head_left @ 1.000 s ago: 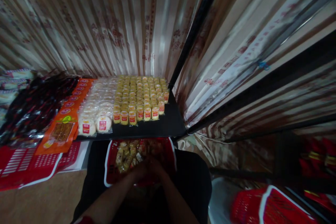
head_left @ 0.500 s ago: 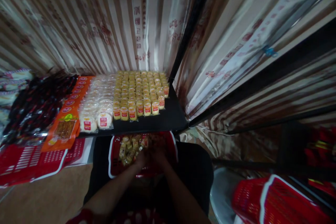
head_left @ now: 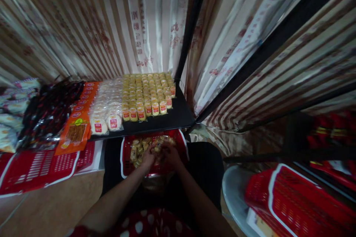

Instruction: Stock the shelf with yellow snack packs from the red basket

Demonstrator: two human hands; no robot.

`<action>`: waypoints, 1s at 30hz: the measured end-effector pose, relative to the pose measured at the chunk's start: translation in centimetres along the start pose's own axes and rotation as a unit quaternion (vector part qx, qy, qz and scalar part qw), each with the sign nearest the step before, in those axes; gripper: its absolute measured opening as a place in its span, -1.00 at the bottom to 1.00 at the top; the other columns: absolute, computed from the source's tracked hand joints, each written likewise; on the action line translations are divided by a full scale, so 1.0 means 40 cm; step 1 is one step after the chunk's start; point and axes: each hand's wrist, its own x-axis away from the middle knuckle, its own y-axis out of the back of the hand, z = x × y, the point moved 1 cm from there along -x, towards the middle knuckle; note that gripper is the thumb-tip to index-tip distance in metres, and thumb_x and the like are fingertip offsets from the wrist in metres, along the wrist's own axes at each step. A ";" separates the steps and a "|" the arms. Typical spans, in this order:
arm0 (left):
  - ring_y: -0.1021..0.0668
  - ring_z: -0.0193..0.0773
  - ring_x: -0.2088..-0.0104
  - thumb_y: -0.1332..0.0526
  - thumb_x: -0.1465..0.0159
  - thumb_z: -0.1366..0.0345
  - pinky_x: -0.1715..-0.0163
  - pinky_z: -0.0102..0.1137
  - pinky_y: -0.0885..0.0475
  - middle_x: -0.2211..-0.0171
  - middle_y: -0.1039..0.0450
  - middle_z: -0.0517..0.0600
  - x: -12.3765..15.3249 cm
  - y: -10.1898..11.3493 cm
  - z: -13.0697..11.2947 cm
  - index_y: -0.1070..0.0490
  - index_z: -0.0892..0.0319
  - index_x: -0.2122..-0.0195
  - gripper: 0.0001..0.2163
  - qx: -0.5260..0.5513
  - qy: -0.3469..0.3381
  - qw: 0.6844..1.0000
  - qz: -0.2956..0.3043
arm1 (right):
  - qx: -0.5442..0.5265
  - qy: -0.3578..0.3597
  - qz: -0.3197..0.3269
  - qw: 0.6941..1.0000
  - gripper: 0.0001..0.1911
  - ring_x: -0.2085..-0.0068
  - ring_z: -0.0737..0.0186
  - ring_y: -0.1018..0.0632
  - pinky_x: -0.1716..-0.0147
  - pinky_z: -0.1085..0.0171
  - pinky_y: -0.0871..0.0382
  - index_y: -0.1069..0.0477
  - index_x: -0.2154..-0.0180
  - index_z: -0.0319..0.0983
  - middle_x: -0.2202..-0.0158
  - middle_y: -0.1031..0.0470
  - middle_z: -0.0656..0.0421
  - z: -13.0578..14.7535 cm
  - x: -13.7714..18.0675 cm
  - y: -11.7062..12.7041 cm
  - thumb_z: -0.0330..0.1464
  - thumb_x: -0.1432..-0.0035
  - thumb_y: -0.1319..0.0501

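A red basket (head_left: 127, 168) with a white rim rests on my lap, with several small yellow wrapped snacks (head_left: 137, 152) inside. My left hand (head_left: 148, 157) is over the middle of the basket, its fingers closed on one yellow wrapped snack (head_left: 157, 149). Close beside it, my right hand (head_left: 171, 156) has bent fingers at the same snack; its fingertips are dim and partly hidden. Beyond the basket, rows of yellow wrapped snacks (head_left: 147, 92) with red labels stand on a black shelf (head_left: 178, 116).
Left of the rows lie clear packs of round white cakes (head_left: 107, 107), an orange snack packet (head_left: 75, 129) and dark wrapped packets (head_left: 52, 107). Red baskets stand at left (head_left: 41, 172) and right (head_left: 306, 200). A grey basin (head_left: 235, 192) and black frame poles (head_left: 191, 40) are on the right.
My hands have come closer together and show more clearly, with a yellow snack now visible between them. The view has shifted slightly.
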 end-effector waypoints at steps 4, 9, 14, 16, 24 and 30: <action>-0.54 -0.33 0.35 -0.14 -0.04 0.53 0.33 -0.47 -0.42 0.22 -0.50 -0.01 0.021 -0.002 -0.037 -0.34 0.13 0.04 -0.57 0.075 -0.025 0.997 0.025 | -0.062 -0.039 -0.060 0.996 -0.48 0.20 0.15 -0.54 0.17 0.15 -0.43 -0.28 -0.02 -0.22 0.19 -0.51 0.09 0.020 0.013 0.016 -0.22 0.02 -0.16; -0.53 -0.30 0.25 -0.19 -0.01 0.52 0.24 -0.46 -0.40 0.21 -0.51 -0.01 0.047 0.000 -0.086 -0.44 0.17 0.21 -0.70 0.065 -0.075 0.994 0.038 | -0.171 -0.059 -0.052 0.982 -0.26 0.08 0.12 -0.51 0.08 0.14 -0.39 -0.16 -0.14 -0.16 0.06 -0.46 0.09 0.061 0.035 0.055 -0.15 0.09 -0.26; -0.49 -0.38 0.53 -0.14 0.03 0.55 0.49 -0.51 -0.34 0.46 -0.50 -0.04 0.071 -0.002 -0.150 -0.42 0.26 0.24 -0.70 0.073 -0.030 0.994 0.073 | -0.145 0.017 -0.006 0.989 -0.51 -0.10 0.10 -0.37 -0.01 0.17 -0.32 -0.41 0.03 -0.13 -0.09 -0.34 0.12 0.141 0.055 0.104 -0.15 0.04 -0.25; -0.48 -0.41 0.58 -0.12 0.03 0.55 0.53 -0.52 -0.32 0.47 -0.49 -0.04 0.081 -0.001 -0.186 -0.40 0.27 0.27 -0.73 0.092 -0.010 0.989 0.115 | -0.141 0.028 0.020 0.989 -0.57 -0.08 0.09 -0.37 0.03 0.18 -0.34 -0.46 0.09 -0.14 -0.14 -0.29 0.12 0.174 0.059 0.115 -0.15 0.03 -0.24; -0.48 -0.44 0.57 -0.17 -0.14 0.28 0.59 -0.55 -0.29 0.39 -0.47 -0.02 0.089 0.015 -0.290 -0.34 0.23 0.21 -0.79 0.022 -0.041 0.981 0.188 | -0.219 -0.038 0.076 0.972 -0.35 0.37 0.29 -0.51 0.41 0.34 -0.37 -0.27 -0.06 -0.20 0.29 -0.53 0.15 0.222 0.058 0.123 -0.15 0.10 -0.29; -0.45 -0.39 0.48 -0.14 -0.16 0.16 0.55 -0.55 -0.29 0.38 -0.47 -0.02 0.068 0.002 -0.331 -0.42 0.24 0.19 -0.72 -0.059 -0.155 0.970 0.180 | -0.194 -0.038 0.052 0.979 -0.35 0.62 0.40 -0.34 0.65 0.41 -0.16 -0.30 -0.02 -0.24 0.59 -0.40 0.28 0.234 0.045 0.137 -0.06 0.08 -0.27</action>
